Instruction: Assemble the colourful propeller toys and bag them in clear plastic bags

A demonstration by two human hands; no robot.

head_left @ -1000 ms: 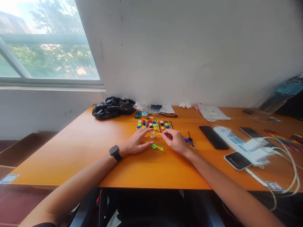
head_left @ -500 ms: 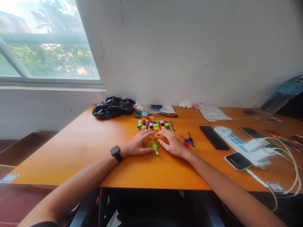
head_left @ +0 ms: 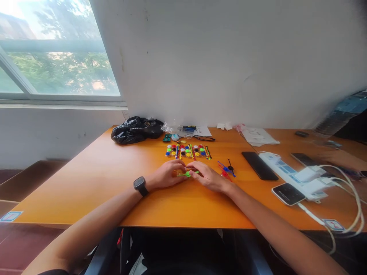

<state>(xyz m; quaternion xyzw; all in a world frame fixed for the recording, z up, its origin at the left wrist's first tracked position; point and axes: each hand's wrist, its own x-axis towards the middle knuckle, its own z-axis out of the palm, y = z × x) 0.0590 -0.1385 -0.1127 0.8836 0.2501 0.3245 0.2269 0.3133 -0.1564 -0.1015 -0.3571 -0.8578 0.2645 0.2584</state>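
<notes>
"What's in the black bag point(head_left: 137, 131), ten o'clock from the green arrow point(head_left: 188, 174)?"
"Hidden. The arrow's bright, slim, round-middled, between left hand point(head_left: 165, 174) and right hand point(head_left: 210, 178)."
"Fingers?"
"Both sets curled; pinching, I can't tell."

green piece point(head_left: 187, 174) partly hidden by fingers point(head_left: 199, 167), window point(head_left: 64, 67) cropped

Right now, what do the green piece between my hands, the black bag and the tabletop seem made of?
Green piece: probably plastic, bright and evenly coloured. Black bag: likely thin plastic film, glossy, with crumpled highlights. Tabletop: wood or wood-look laminate, orange-brown with a soft sheen; I can't tell which.
</notes>
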